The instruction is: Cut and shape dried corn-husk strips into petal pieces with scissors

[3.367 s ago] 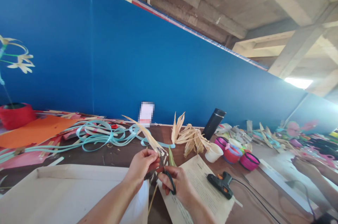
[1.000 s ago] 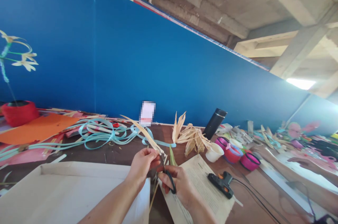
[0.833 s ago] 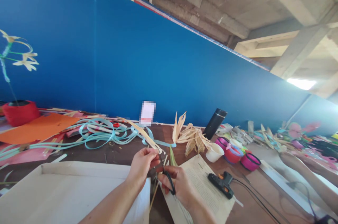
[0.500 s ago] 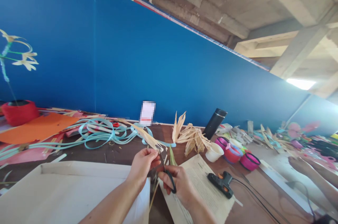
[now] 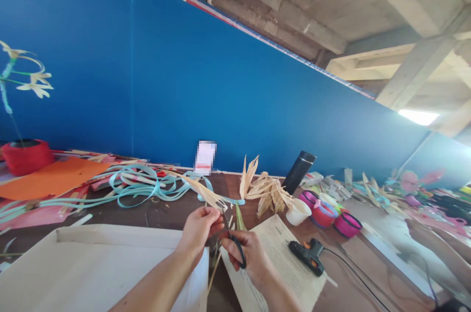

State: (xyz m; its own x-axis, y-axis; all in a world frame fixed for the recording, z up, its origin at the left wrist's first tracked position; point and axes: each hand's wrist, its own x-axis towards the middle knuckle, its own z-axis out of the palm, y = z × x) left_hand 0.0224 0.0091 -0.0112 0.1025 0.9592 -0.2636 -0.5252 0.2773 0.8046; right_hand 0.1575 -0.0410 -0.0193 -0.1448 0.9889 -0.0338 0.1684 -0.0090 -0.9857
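Pinched in the fingers of my left hand (image 5: 200,231) is a pale dried corn husk (image 5: 204,192), its long tip pointing up and left. My right hand (image 5: 246,253) grips a pair of scissors (image 5: 238,250) by the dark handles. The blades reach up to the frayed lower end of the husk, close beside my left fingertips; whether they are closed on it I cannot tell. A greenish husk strip (image 5: 240,219) lies just behind the scissors. Beyond it sits a heap of dried husks (image 5: 270,192) on the brown table.
A glue gun (image 5: 308,255) lies on printed paper (image 5: 281,243) at right, its cord trailing. Behind are a white cup (image 5: 298,212), coloured rolls (image 5: 348,224) and a black bottle (image 5: 300,172). Left are light blue ribbon (image 5: 136,187) and a white box (image 5: 110,268). Another person's arm (image 5: 434,243) is far right.
My hands, the husk and the scissors stay almost in the same place. The other person's arm at far right has shifted slightly.
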